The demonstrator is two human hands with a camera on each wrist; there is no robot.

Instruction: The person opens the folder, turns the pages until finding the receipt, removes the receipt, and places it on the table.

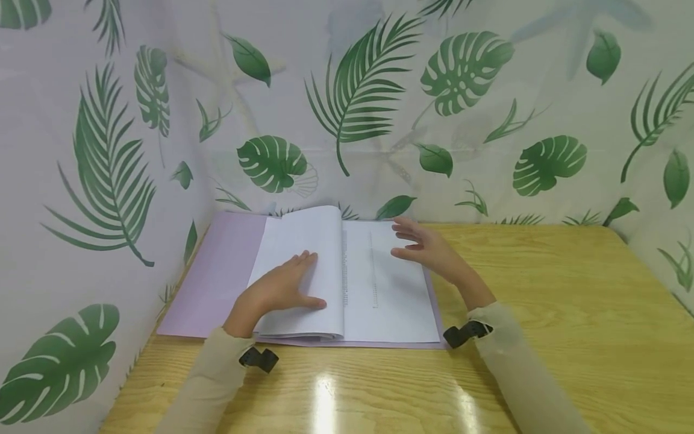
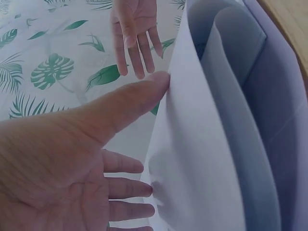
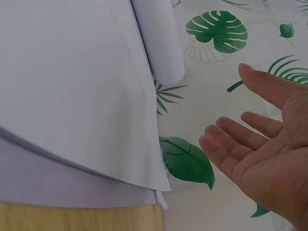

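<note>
A purple folder (image 1: pixel 214 271) lies opened flat on the table with a stack of white sheets in it. Its turned pages (image 1: pixel 320 241) bulge up on the left and curve down at the middle. My left hand (image 1: pixel 279 286) rests on these pages with straight fingers, and in the left wrist view its thumb and fingertips touch the paper. Above the right-hand page (image 1: pixel 390 319), which bears faint columns of print, hovers my right hand (image 1: pixel 431 250), fingers loosely extended and holding nothing. The right wrist view shows this hand apart from the sheets.
The folder lies on a yellow wooden table (image 1: pixel 542 301), close to the back and left walls. Those walls are covered with white cloth (image 1: pixel 379 193) printed with green leaves. Each wrist carries a small black camera (image 1: pixel 468 333).
</note>
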